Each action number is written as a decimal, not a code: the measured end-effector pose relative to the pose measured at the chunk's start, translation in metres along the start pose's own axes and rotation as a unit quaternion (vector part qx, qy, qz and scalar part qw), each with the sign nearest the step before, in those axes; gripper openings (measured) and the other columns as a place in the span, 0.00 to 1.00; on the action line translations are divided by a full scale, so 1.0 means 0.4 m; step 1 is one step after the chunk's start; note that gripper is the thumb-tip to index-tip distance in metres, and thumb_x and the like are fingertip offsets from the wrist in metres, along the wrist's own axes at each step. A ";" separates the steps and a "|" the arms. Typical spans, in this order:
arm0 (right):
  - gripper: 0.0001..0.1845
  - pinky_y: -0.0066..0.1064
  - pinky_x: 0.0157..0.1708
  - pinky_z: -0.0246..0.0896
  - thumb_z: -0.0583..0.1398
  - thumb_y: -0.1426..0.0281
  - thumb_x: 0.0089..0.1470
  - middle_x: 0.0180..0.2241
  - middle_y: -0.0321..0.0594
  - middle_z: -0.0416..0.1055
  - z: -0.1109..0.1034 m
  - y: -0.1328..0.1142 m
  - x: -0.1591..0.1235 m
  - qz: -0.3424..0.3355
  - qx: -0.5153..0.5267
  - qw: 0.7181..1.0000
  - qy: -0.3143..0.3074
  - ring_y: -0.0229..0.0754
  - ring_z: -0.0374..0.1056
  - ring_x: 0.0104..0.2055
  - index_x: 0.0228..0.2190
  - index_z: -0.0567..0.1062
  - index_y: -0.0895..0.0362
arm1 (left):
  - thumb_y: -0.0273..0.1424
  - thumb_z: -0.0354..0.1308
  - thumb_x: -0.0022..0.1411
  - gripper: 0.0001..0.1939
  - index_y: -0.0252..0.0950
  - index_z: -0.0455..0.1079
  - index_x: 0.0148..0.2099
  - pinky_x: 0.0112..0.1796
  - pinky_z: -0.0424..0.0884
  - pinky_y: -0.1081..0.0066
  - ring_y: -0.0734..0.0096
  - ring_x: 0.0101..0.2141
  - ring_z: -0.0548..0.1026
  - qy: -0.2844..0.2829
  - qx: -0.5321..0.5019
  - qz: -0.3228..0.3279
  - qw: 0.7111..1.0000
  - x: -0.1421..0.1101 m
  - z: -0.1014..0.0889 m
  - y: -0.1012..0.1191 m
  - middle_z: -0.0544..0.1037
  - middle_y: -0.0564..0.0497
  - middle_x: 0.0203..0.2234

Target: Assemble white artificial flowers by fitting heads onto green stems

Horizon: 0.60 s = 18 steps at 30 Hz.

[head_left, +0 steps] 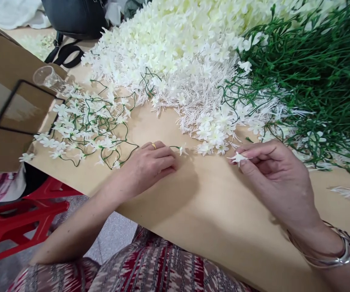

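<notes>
My right hand (280, 178) pinches a small white artificial flower (239, 158) between thumb and fingertips, with its petals poking out to the left. My left hand (150, 164) lies low over the table, fingers curled together and a ring on one of them. From behind these fingers a thin green stem with a white flower (181, 150) at its tip sticks out to the right; the grip itself is hidden. Left of that hand spreads a pile of white flowers on green stems (92, 121). Loose white blossoms (213, 136) lie between and beyond my hands.
A large heap of white and cream petals (175, 44) covers the back of the table (193, 227). Bundled green stems (321, 69) fill the right. At left stand a clear plastic cup (49, 77) and cardboard box (7, 101); a black bag (74, 18) sits behind. Red stools (26, 219) stand below.
</notes>
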State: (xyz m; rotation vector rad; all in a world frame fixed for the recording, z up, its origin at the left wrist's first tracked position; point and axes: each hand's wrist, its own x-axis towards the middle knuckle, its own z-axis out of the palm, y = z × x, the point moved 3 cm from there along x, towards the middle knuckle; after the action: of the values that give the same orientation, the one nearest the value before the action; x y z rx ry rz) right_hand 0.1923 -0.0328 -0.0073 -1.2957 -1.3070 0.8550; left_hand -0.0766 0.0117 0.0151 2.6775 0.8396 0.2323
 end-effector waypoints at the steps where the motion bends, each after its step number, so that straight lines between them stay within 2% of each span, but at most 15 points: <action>1: 0.10 0.28 0.33 0.75 0.67 0.78 0.55 0.36 0.37 0.81 0.000 -0.005 0.000 0.003 0.000 1.000 -0.003 0.38 0.79 0.35 0.34 0.77 0.50 | 0.34 0.54 0.79 0.11 0.37 0.75 0.44 0.47 0.70 0.66 0.65 0.44 0.78 0.007 0.003 -0.003 1.000 0.002 0.003 0.000 0.83 0.47 0.43; 5: 0.10 0.27 0.28 0.74 0.67 0.78 0.54 0.32 0.35 0.82 -0.002 -0.019 0.002 0.018 -0.013 1.000 -0.005 0.38 0.78 0.31 0.36 0.78 0.50 | 0.34 0.57 0.77 0.09 0.36 0.72 0.53 0.49 0.73 0.65 0.63 0.48 0.78 0.007 -0.022 -0.035 0.999 0.000 -0.004 -0.006 0.80 0.43 0.49; 9: 0.09 0.28 0.27 0.74 0.68 0.76 0.54 0.31 0.36 0.82 -0.005 -0.016 0.003 0.024 -0.013 1.000 0.005 0.39 0.78 0.30 0.35 0.79 0.50 | 0.34 0.61 0.74 0.12 0.39 0.73 0.57 0.52 0.74 0.64 0.60 0.51 0.78 -0.005 -0.031 -0.043 0.999 -0.023 -0.043 -0.019 0.78 0.43 0.52; 13: 0.08 0.27 0.26 0.72 0.68 0.75 0.54 0.30 0.36 0.82 -0.004 -0.007 0.002 0.020 -0.015 1.000 -0.003 0.38 0.77 0.29 0.36 0.80 0.50 | 0.34 0.61 0.74 0.09 0.43 0.78 0.53 0.49 0.73 0.63 0.61 0.48 0.77 -0.002 -0.007 -0.023 1.000 -0.037 -0.068 -0.037 0.79 0.45 0.51; 18: 0.08 0.26 0.26 0.70 0.67 0.75 0.55 0.30 0.36 0.81 -0.001 -0.006 0.001 0.016 -0.024 0.999 -0.016 0.37 0.75 0.28 0.36 0.79 0.51 | 0.33 0.60 0.75 0.08 0.44 0.80 0.43 0.48 0.72 0.63 0.62 0.47 0.77 0.021 0.002 0.042 0.999 -0.019 -0.037 -0.044 0.82 0.48 0.44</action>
State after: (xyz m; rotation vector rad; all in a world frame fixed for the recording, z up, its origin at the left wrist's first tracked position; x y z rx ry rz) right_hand 0.1923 -0.0328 -0.0048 -1.3487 -1.3415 0.8755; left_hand -0.0956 0.0249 0.0223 2.7223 0.7416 0.3078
